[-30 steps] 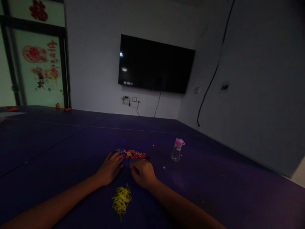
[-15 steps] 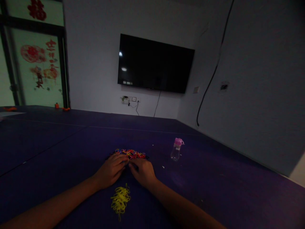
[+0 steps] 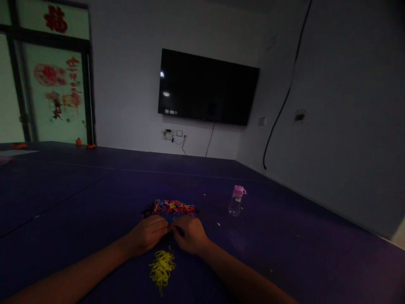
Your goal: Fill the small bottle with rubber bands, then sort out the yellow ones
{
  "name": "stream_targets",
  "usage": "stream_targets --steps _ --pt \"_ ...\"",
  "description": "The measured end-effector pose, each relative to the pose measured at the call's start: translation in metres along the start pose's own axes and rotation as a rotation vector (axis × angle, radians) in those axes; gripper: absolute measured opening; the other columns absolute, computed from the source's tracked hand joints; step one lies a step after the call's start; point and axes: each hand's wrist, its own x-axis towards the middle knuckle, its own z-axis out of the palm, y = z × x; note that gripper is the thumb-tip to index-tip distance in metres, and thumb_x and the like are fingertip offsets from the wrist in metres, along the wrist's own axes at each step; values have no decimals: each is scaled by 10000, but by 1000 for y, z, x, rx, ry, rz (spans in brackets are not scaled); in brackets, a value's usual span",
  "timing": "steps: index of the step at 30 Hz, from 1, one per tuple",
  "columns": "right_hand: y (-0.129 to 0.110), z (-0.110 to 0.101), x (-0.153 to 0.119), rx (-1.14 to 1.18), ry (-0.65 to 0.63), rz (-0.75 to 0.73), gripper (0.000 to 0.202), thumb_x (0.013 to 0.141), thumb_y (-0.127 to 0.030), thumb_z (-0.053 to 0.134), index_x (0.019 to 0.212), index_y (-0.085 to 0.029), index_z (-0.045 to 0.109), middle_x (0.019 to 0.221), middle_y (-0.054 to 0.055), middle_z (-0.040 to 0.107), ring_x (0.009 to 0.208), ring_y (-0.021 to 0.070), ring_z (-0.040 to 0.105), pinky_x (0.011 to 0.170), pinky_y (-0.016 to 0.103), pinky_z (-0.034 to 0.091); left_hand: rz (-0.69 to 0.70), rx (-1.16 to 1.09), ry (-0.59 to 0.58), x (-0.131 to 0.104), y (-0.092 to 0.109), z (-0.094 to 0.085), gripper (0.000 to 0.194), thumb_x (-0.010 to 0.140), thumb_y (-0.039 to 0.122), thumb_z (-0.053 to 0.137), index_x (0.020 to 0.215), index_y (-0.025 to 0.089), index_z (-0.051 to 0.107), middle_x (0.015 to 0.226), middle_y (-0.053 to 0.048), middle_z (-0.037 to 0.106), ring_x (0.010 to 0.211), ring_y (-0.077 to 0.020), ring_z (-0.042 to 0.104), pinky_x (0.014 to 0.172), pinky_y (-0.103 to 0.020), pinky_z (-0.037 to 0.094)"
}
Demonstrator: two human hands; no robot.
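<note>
A heap of small multicoloured rubber bands [image 3: 172, 206] lies on the dark purple tabletop, just beyond my fingers. At its near edge, my left hand [image 3: 151, 231] is closed with the fingers bent together. Almost touching it, my right hand [image 3: 189, 232] pinches thumb against fingers. Whatever lies between the fingertips is too small and dark to make out. Closer to me, between my forearms, a loose pile of yellow rubber bands [image 3: 162, 268] rests on the table.
A clear bottle with a pink lid [image 3: 234, 204] stands right of the heap. Small white scraps [image 3: 218, 224] lie near it. The purple table [image 3: 95, 202] stretches to the wall, where a black television [image 3: 207, 88] hangs. Orange objects [image 3: 90, 146] sit at the far left.
Both hands have drawn back slightly toward me from the multicoloured heap, uncovering more of it. The left fingers, earlier stretched over the bands, are now curled in. The view has shifted slightly.
</note>
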Motion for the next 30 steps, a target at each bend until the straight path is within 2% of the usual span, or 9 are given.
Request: stream_targets --steps 6,12,15,18,21,23,26,30 --pt "1 3 0 -58 4 -51 137 793 -184 483 765 -193 618 741 32 678 688 154 618 606 238 409 -13 24 -34 6 8 -9 297 918 80 323 967 154 606 781 -85 666 718 -182 614 657 -315 530" --pt "1 6 1 -81 5 -45 82 740 -184 516 758 -197 595 718 20 666 660 152 609 580 235 394 -33 6 -52 4 10 -7 289 901 84 337 945 166 611 785 -82 663 719 -183 605 670 -317 517" --pt "0 5 0 -71 43 -69 75 743 -181 495 757 -199 567 714 17 655 653 147 606 570 233 386 -183 -61 -10 5 10 -8 176 901 166 430 908 179 605 788 -62 661 734 -181 614 697 -308 507" --pt "0 4 -2 -77 85 -146 77 744 -182 460 750 -200 535 680 16 630 620 145 584 552 241 374 -472 -109 68 5 4 -9 187 901 279 447 874 190 609 813 -52 663 783 -194 628 739 -318 503" --pt "0 6 -4 -118 59 -318 64 732 -199 439 723 -204 502 624 9 587 555 138 531 514 250 340 -766 -80 135 2 -9 -6 280 905 344 400 798 197 613 790 -52 657 767 -204 625 728 -330 504" --pt "-2 8 -4 -158 21 -449 66 741 -230 431 700 -210 479 603 5 563 524 134 497 494 259 317 -890 -43 164 -2 -20 -3 285 885 357 408 810 196 630 808 -58 668 788 -220 626 737 -351 504" --pt "-4 10 -5 -208 -2 -560 116 769 -283 414 684 -216 456 593 3 543 502 136 470 478 272 303 -965 -25 132 -10 -32 2 260 861 318 431 823 206 663 838 -51 690 845 -224 627 798 -370 492" --pt "-6 9 -4 -221 45 -537 141 800 -265 380 695 -212 458 592 1 536 492 134 455 467 275 293 -906 -22 4 -17 -37 7 228 830 242 477 783 217 699 905 -42 713 902 -215 626 855 -378 478"
